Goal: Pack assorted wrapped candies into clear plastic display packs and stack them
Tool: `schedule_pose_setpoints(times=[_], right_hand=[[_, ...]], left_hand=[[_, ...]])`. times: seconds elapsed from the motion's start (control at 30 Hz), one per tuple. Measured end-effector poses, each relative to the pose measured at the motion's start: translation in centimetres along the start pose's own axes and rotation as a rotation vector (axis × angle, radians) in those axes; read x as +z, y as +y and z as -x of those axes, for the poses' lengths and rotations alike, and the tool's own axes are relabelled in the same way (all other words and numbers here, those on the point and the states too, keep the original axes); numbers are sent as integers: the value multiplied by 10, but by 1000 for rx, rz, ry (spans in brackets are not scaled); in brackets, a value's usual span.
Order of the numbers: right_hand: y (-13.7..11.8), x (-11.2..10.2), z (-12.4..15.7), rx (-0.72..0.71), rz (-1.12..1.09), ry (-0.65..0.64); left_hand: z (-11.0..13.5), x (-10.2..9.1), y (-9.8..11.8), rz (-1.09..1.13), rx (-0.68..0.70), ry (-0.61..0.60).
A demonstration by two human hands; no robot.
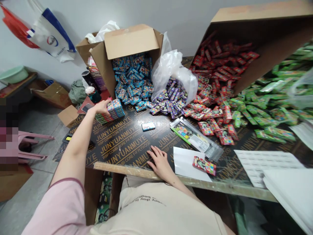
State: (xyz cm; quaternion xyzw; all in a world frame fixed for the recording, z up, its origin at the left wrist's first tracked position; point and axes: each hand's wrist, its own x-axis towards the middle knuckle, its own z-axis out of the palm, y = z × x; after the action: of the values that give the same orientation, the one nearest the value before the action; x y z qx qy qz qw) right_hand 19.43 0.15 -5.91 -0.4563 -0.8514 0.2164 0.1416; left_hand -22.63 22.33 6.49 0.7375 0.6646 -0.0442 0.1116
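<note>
At the left of the black plywood table, my left hand reaches out with its fingers curled over a neat stack of small colourful packs; the fingertips are partly hidden. My right hand lies flat near the front edge, its fingers spread and holding nothing. Between the hands and the piles is a single small blue pack. Right of my right hand, a red pack rests on a white sheet of paper.
Behind stand a carton spilling blue packs, a plastic bag with purple packs, and a large carton spilling red ones. Green packs are heaped right. A clear flat packet and printed label sheets lie nearer.
</note>
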Motion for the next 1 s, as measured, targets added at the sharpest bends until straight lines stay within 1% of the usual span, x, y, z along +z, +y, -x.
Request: schedule_pose_setpoints(times=[0.07, 0.1, 0.13, 0.2, 0.23, 0.27, 0.3, 0.33, 0.37, 0.43, 0.47, 0.53, 0.57, 0.63, 0.73, 0.8, 0.9, 0.93, 1.0], right_hand=[[-3, 0, 2, -4, -17, 15], [-4, -1, 3, 2, -29, 36], [-2, -4, 3, 13, -39, 70], [10, -16, -1, 61, -35, 174], [21, -25, -3, 102, -10, 235], [34, -38, -6, 150, 31, 288], [51, -52, -9, 209, 89, 327], [69, -67, -12, 276, 158, 337], [87, -82, -14, 343, 231, 316], [121, -109, -16, 473, 343, 169], [134, -118, -16, 501, 389, 78], [150, -128, -14, 484, 452, -64], [153, -129, -12, 448, 473, -103], [153, -125, -8, 371, 504, -124], [149, -123, -2, 291, 530, -129], [149, -131, -1, 254, 531, -139], [148, -156, -4, 251, 544, -118], [143, -164, -6, 260, 554, -86], [122, -170, -12, 260, 536, 52]], left_hand=[[5, 0, 2, -35, -37, 6], [8, 0, 6, -54, -45, 33], [11, 1, 13, -64, -47, 110], [20, 4, 34, -17, -20, 310], [27, 7, 48, 37, 18, 396], [35, 11, 65, 103, 75, 440], [44, 17, 82, 176, 147, 444], [54, 23, 101, 257, 221, 422], [65, 32, 119, 342, 286, 386], [85, 51, 152, 491, 352, 286], [94, 61, 166, 551, 360, 245], [109, 82, 190, 654, 356, 192], [114, 91, 199, 701, 349, 177], [123, 105, 215, 795, 336, 149], [131, 115, 233, 919, 314, 82], [133, 115, 242, 981, 310, 35], [132, 108, 259, 1057, 323, -27], [131, 106, 267, 1094, 320, -38], [128, 101, 286, 1213, 297, -29]])
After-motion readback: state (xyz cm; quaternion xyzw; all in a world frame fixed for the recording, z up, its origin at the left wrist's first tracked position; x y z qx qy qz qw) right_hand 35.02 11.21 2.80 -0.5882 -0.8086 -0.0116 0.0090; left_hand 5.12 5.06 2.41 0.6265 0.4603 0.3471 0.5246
